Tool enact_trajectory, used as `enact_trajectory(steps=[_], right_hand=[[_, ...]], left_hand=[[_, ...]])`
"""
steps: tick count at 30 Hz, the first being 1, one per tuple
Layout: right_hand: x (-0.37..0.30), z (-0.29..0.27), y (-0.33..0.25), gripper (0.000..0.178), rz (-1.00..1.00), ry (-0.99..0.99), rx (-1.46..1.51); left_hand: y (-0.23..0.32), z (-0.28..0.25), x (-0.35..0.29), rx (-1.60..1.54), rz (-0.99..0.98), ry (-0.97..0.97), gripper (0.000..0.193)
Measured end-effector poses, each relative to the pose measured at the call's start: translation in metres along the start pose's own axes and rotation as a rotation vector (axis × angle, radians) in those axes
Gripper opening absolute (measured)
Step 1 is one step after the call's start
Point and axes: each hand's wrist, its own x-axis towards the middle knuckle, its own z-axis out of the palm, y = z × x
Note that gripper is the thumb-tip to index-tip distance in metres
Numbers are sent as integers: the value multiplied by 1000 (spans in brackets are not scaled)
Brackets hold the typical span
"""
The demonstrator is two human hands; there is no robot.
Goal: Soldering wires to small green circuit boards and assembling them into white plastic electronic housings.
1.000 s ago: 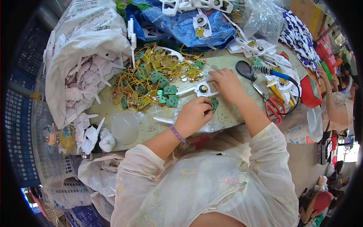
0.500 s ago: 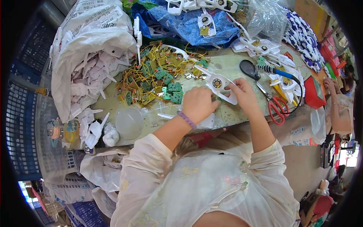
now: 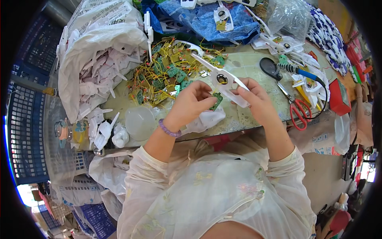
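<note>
Between thumb and fingers, my left hand (image 3: 190, 104) pinches a small green circuit board (image 3: 216, 101). Just to its right, my right hand (image 3: 256, 99) grips a white plastic housing (image 3: 221, 78) by its near end. The housing is tilted, its long narrow arm pointing to the far left, and a round dark speaker sits in its middle. Beneath my hands another white plastic part (image 3: 207, 119) lies at the table's near edge. A heap of green and tan circuit boards with yellow wires (image 3: 159, 75) spreads beyond my left hand.
A white woven sack (image 3: 85, 89) full of white parts stands at left, near a translucent round tub (image 3: 140, 122). At right lie red-handled scissors (image 3: 298, 113), a blue soldering iron (image 3: 304, 75) with its cord, and a red box (image 3: 339, 97). A blue bag (image 3: 191, 24) sits at the back.
My left hand has drawn back to the left, and the green board now shows in its fingers. The white housing has been raised and tilted in my right hand. The whole view has shifted slightly.
</note>
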Motion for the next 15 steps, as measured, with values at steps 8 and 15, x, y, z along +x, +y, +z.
enact_trajectory(steps=[8,15], right_hand=[[8,19,12,17,-286,-191,-381],[0,24,14,19,-313,-327,-397]], left_hand=[[-22,-19,-36,-190,20,24,24],[-31,-24,-51,541,355,147,17]])
